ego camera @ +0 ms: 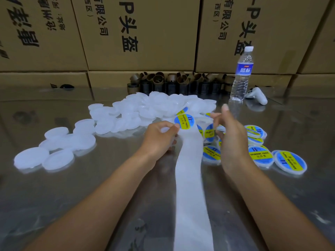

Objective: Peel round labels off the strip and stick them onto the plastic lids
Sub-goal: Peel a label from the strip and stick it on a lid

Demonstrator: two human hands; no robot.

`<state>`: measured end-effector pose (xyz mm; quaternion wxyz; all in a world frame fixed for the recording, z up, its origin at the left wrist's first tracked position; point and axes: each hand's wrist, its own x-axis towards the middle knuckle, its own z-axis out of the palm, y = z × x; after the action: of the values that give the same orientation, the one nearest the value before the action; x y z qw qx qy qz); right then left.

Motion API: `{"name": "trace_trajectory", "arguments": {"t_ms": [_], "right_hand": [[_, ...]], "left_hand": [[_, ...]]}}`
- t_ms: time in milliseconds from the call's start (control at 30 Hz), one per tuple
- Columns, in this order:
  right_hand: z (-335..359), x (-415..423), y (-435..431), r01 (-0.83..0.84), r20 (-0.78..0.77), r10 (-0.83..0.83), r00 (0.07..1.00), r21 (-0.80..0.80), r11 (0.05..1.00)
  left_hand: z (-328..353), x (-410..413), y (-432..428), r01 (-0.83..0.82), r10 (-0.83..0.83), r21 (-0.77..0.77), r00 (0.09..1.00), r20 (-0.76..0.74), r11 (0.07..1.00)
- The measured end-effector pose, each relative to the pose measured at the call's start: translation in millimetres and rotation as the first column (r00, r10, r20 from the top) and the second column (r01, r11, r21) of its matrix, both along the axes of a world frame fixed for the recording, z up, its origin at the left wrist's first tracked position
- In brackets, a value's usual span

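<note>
One strip [190, 178] ran lengthwise from the bench's [54, 196] near edge to centre, one round label [184, 121] at its far end, left hand [159, 137] pinching the strip there, right hand [231, 142] with fingers spread, empty, lids [145, 105] heaped beyond count

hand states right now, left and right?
Left hand: curled round a blank lid, thumb at the label.
Right hand: open, fingers spread, nothing visibly held.

One water bottle [242, 75]; one white controller [258, 96]; one backing strip [190, 178]; labelled lids [290, 161] at least seven; blank lids [154, 105] dozens, heaped past counting.
</note>
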<state>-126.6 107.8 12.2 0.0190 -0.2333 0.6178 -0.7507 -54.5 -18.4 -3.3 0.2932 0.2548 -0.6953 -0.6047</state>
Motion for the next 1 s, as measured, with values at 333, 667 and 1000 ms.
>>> {"name": "trace_trajectory", "arguments": {"t_ms": [333,667,1000], "right_hand": [[-10.5,14.6,-3.6,-0.201,-0.423,0.247,0.872,0.149,0.968],[-27.8,7.6,-12.5,-0.229,-0.354,0.383,0.853,0.404,0.886],[-18.6,11.3,-13.7,-0.285,-0.210,0.336,0.918,0.240,0.928]], "left_hand": [[-2.7,0.3,-2.5,0.011,-0.011,-0.005,1.000,0.000,1.000],[-0.6,-0.1,-8.6,-0.152,0.154,0.045,0.987,-0.047,0.987],[-2.7,6.4,2.2,0.526,-0.378,0.631,0.850,-0.367,0.570]]}}
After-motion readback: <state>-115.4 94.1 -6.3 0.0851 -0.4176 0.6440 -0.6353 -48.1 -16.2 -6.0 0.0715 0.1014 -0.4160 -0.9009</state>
